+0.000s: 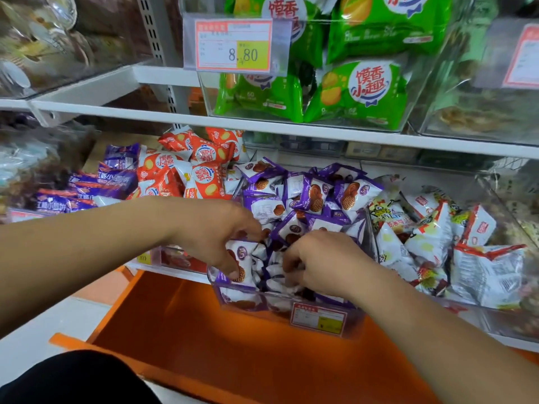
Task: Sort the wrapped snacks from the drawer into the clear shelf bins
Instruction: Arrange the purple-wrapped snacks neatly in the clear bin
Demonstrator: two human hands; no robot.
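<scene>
Purple-white wrapped snacks (309, 199) heaped in clear plastic shelf bin (256, 309). Left grip (215, 237) pinches one packet at heap's 7 o'clock; right grip (318, 263) clutches packets at 6 o'clock. Orange drawer (204, 345) at bin's 6 o'clock.

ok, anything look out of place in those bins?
Nothing is torn or spilled. The orange packets are heaped loosely and crowd the left wall of the bin of purple packets. I can't tell if any have crossed over. The left hand and right hand are both in the purple pile.
</scene>
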